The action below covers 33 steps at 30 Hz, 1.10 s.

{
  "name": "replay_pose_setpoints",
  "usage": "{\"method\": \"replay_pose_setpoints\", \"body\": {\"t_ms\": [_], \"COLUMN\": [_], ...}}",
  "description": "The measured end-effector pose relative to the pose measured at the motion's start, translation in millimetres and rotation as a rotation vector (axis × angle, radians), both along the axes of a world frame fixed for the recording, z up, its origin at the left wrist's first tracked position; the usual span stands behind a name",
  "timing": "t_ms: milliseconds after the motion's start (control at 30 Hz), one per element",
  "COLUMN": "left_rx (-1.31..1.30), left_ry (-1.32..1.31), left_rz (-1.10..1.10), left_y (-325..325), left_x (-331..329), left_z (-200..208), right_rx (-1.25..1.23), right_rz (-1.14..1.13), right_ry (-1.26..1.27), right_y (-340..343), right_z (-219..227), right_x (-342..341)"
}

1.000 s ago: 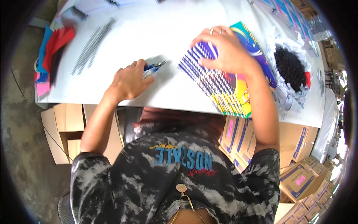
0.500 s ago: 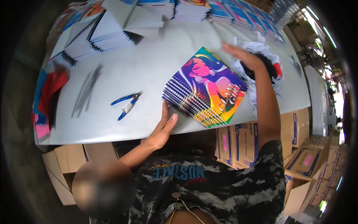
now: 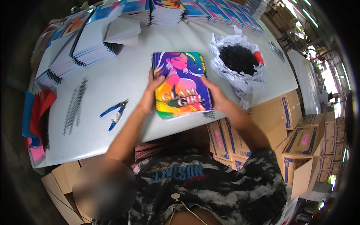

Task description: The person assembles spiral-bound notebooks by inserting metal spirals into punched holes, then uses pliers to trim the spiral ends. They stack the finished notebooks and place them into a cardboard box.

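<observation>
Between my two hands is a stack of spiral notebooks [image 3: 182, 84] with a colourful illustrated cover of a person wearing earrings. My left hand [image 3: 150, 90] grips the stack's left side, thumb lying on the cover. On the right side my right hand [image 3: 217, 95] clasps it, thumb by the cover's edge. The fingers beneath and behind the stack are hidden. Left of my left hand lie blue-handled cutting pliers [image 3: 114, 112], jaws pointing away to the right. Several loose wire spirals [image 3: 76, 105] rest farther left on the table.
A white table [image 3: 90, 144] bears everything. White crumpled wrapping [image 3: 219, 48] holds a black tangled mass [image 3: 238, 60] at right. Notebook stacks [image 3: 167, 15] line the far edge, with open-covered ones [image 3: 93, 41] at far left. Cardboard boxes [image 3: 258, 123] stand below the table's right side.
The notebook stack has turned from slanted to nearly upright and shifted left. My right hand has come from beside the wrapping onto the stack; my left hand now grips its left side.
</observation>
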<state>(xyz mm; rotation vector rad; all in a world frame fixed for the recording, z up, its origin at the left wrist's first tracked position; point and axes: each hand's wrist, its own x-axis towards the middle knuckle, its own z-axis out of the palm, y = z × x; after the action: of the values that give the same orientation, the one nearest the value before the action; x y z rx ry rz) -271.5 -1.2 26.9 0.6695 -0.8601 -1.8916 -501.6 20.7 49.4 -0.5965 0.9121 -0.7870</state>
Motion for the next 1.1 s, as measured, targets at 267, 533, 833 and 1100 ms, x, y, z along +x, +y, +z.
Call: {"method": "replay_pose_setpoints", "body": {"t_ms": [267,533,833,1100], "left_rx": [0.225,-0.101,-0.313,-0.098], "left_ry": [-0.113,-0.318,-0.551,0.003], "left_rz": [-0.249,0.285,0.251,0.192], "left_y": [-39,29,139,87], "left_x": [22,71,18,-10], "left_z": [15,-16,-45,-41], "right_rx": [-0.158,-0.279,-0.279,-0.267], "right_rz": [-0.479,-0.763,-0.123,-0.157], "right_ry": [-0.010,0.310,0.107,0.084], "right_y": [48,2,-96,-56], "right_z": [-22,-17,-55,-33], "right_x": [63,14,-21,-18]}}
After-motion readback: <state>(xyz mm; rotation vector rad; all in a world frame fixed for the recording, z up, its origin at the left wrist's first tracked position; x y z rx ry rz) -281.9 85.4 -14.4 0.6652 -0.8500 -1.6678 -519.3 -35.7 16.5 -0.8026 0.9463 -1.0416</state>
